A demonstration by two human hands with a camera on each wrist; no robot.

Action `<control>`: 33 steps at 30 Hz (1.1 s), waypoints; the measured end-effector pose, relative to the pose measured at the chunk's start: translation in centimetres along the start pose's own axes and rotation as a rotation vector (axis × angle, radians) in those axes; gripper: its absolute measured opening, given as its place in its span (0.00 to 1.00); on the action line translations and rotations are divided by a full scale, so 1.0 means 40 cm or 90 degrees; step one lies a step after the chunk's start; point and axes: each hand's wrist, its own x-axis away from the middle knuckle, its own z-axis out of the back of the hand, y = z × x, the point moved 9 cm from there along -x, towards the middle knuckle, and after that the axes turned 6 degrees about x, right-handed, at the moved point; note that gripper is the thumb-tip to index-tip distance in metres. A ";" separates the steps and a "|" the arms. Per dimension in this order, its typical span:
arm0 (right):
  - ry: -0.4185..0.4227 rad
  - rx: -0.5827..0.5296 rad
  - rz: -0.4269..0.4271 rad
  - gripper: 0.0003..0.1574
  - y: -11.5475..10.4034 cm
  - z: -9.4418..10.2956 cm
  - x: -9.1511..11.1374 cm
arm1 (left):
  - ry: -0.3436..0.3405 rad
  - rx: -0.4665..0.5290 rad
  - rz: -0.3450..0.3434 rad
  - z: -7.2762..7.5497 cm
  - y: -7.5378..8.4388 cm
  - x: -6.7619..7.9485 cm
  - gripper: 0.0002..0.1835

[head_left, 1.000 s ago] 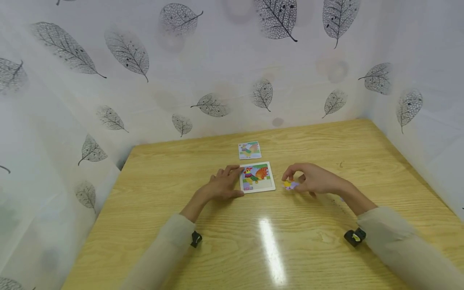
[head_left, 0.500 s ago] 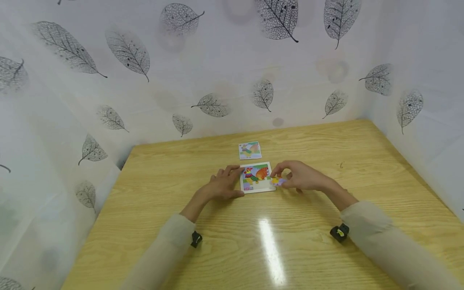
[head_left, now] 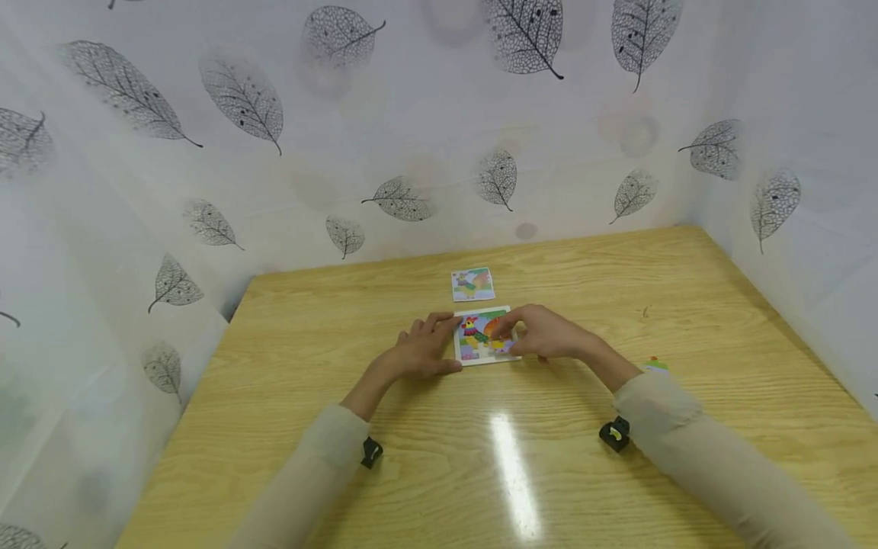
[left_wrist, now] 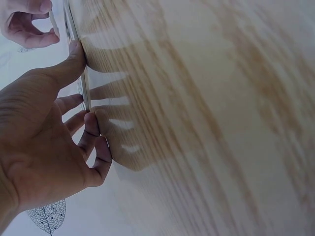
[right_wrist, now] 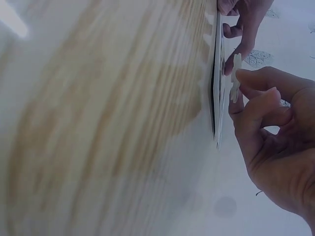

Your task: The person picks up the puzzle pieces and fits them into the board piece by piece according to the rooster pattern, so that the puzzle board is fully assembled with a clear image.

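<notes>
A white-rimmed jigsaw board (head_left: 490, 361) with a rooster picture lies on the table. My left hand (head_left: 421, 351) holds its left side, thumb at the near corner and index finger at the far one. In the left wrist view the thumb meets the board's edge (left_wrist: 73, 29) and other fingers bend down at the tabletop. My right hand (head_left: 549, 334) pinches a yellow and lilac jigsaw piece (head_left: 503, 345) over the board's right part. The right wrist view shows this piece (right_wrist: 236, 63) edge-on between thumb and fingertips, close over the board and partly covered by them.
Behind the board lies a square card (head_left: 473, 284) with a paler rooster picture. A small green and lilac piece (head_left: 656, 366) rests on the table beside the right sleeve. Leaf-patterned curtain (head_left: 398, 200) hangs around the wooden table (head_left: 425, 473).
My right hand has moved left with the jigsaw piece, from beside the board to over its right part. The small piece near the right sleeve is uncovered. The left hand stays put.
</notes>
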 end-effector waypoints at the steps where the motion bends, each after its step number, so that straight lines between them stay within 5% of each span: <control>1: 0.000 0.004 -0.003 0.19 -0.002 -0.003 -0.003 | -0.002 -0.002 0.001 0.000 0.001 0.001 0.47; 33: 0.011 0.017 -0.027 0.17 -0.018 -0.042 -0.053 | 0.013 0.004 -0.019 0.008 0.008 0.005 0.47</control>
